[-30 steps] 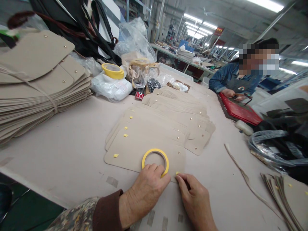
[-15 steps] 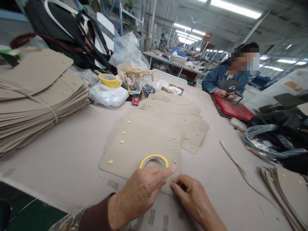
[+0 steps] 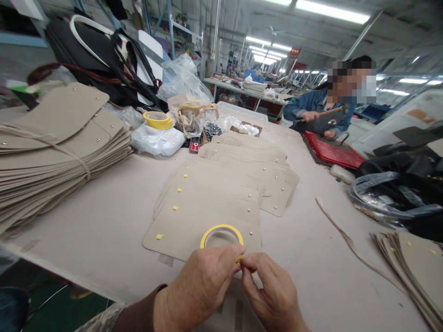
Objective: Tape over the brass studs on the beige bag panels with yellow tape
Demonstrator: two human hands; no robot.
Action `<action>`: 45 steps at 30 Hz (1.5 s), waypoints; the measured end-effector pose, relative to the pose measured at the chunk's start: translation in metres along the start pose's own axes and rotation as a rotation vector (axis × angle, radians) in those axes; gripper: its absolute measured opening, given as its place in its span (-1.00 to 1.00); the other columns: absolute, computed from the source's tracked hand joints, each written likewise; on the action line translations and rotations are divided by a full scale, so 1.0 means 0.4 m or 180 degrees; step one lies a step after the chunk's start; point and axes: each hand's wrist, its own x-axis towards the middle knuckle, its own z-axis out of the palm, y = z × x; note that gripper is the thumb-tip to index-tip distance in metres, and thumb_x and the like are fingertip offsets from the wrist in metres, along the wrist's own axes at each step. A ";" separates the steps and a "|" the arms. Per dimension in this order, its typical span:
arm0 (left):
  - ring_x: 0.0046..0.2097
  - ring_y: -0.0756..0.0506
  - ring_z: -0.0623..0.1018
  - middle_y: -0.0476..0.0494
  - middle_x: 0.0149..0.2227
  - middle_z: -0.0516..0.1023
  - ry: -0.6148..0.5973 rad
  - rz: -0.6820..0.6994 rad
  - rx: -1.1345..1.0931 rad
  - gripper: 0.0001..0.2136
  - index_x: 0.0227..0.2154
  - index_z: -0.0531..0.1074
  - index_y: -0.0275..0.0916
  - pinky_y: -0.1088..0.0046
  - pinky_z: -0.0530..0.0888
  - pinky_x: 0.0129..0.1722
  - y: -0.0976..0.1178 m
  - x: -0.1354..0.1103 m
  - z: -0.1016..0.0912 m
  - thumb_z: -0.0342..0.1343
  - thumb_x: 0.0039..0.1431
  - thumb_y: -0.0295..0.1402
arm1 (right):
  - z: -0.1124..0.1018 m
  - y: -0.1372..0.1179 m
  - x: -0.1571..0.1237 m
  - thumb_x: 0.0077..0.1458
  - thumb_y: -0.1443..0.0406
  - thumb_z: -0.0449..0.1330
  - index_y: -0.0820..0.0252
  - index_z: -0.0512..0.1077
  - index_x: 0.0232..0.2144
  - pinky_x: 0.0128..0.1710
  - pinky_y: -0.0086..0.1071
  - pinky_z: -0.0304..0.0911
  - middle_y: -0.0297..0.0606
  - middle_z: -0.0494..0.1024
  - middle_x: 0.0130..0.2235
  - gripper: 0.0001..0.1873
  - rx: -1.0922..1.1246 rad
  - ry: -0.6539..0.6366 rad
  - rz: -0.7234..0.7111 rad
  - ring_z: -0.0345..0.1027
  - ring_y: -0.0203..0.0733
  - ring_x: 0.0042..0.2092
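Observation:
A thin yellow tape roll [image 3: 221,235] lies flat on the nearest beige panel [image 3: 180,230] of a fanned-out row of panels. My left hand [image 3: 204,283] is closed with its fingertips on the roll's near edge. My right hand [image 3: 273,290] pinches against it, thumb and forefinger together on a small bit of yellow tape where the two hands meet. Small yellow tape squares [image 3: 159,236] mark the left edges of the front panels, and brass studs [image 3: 251,233] dot their right edges.
A tall tied stack of beige panels [image 3: 51,152] fills the left. Behind the row are a wide yellow tape roll [image 3: 157,119], plastic bags [image 3: 157,138] and black straps. A person in denim [image 3: 318,110] works at a red mat [image 3: 332,154]. More panels [image 3: 411,267] lie right.
Both hands have lifted off the panel and come together at the roll's near edge. The right hand moved from pressing the panel corner to pinching at the tape. The view tilted slightly.

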 end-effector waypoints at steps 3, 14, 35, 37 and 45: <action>-0.28 -0.09 0.52 -0.08 -0.31 0.48 -0.0197 -0.0105 0.0077 -0.81 -0.19 0.31 -0.21 0.43 0.46 -0.32 0.001 0.003 0.007 -0.17 0.32 -0.54 | 0.007 0.001 -0.008 0.11 0.51 0.06 0.16 0.40 -0.37 -0.44 -0.49 0.35 -0.32 0.51 -0.51 -0.80 -0.0259 0.0153 0.0034 0.42 -0.30 -0.48; -0.44 -0.08 0.37 -0.05 -0.41 0.35 -0.0133 0.0030 0.0699 -0.87 -0.36 0.28 -0.19 0.44 0.23 -0.52 -0.009 0.066 0.019 -0.08 0.21 -0.55 | 0.017 0.029 0.001 0.04 0.17 0.23 0.20 0.45 -0.55 -0.60 -0.48 0.27 -0.34 0.48 -0.64 -0.76 0.1689 0.0087 0.2919 0.35 -0.28 -0.61; -0.30 -0.16 0.32 -0.08 -0.32 0.31 -0.0559 0.0024 0.1486 -0.83 -0.36 0.23 -0.21 0.31 0.37 -0.40 -0.070 0.043 0.095 0.16 0.19 -0.46 | 0.033 0.181 0.053 -0.03 0.00 0.22 0.22 0.48 -0.48 -0.59 -0.48 0.29 -0.39 0.42 -0.61 -0.63 0.0985 -0.0600 0.3506 0.30 -0.31 -0.58; -0.30 -0.16 0.32 -0.08 -0.31 0.31 -0.0598 -0.0016 0.1433 -0.84 -0.35 0.23 -0.21 0.31 0.37 -0.39 -0.070 0.041 0.094 0.15 0.19 -0.47 | 0.035 0.184 0.058 0.01 0.02 0.18 0.19 0.47 -0.47 -0.60 -0.46 0.29 -0.39 0.41 -0.62 -0.66 0.0731 -0.0723 0.3389 0.29 -0.30 -0.59; -0.26 -0.17 0.34 -0.11 -0.27 0.32 -0.0683 -0.0198 0.1267 -0.89 -0.32 0.25 -0.22 0.31 0.40 -0.35 -0.066 0.042 0.085 0.08 0.24 -0.50 | 0.023 0.198 0.005 0.04 -0.05 0.19 0.15 0.40 -0.30 -0.65 -0.44 0.28 -0.42 0.43 -0.61 -0.60 0.0944 -0.0474 0.3370 0.31 -0.25 -0.60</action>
